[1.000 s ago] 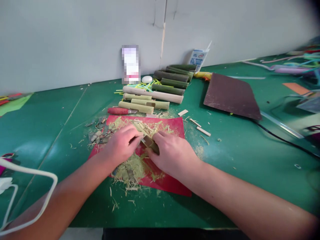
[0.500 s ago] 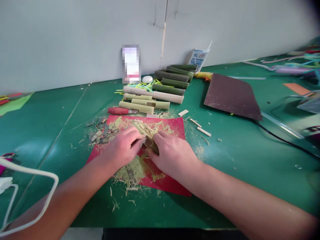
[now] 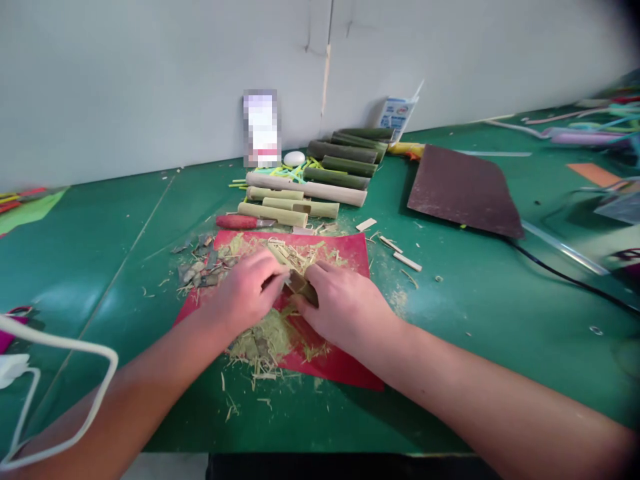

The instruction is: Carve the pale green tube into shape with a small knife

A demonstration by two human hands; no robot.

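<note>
My right hand [image 3: 347, 300] clamps its fingers round one short bamboo tube [image 3: 307, 293], hollow and dull olive, above the middle of the red sheet [image 3: 345, 370], tilted so an opening shows. On my left hand [image 3: 247, 287], thumb and fingertips come together on one small greyish piece [image 3: 288, 280] beside that opening; it is too small to make out.

The red sheet is smooth, flat and strewn with curly, straw-like shavings [image 3: 265, 337], far too many to count. Brittle dark flakes [image 3: 193, 272] gather over its left edge. Off its right far corner lie three pale wood slips, one broad chip [image 3: 367, 225] and two slim sticks [image 3: 407, 261].

Just beyond the sheet's far edge is one knife [image 3: 244, 221] with a worn red handle. Behind that, still on the far side of the sheet, I count three peeled, yellowish tubes [image 3: 273, 215], at least one with a cut-out, then one longer, greyish-pink tube [image 3: 307, 189] and at least five dark green, glossier ones [image 3: 343, 152], partly overlapping. One smooth, white, egg-shaped object [image 3: 294, 159] sits farther back from the sheet. To the sheet's right, one flat brown board [image 3: 463, 190] lies on the green bench [image 3: 475, 300], its surface dusty.
</note>
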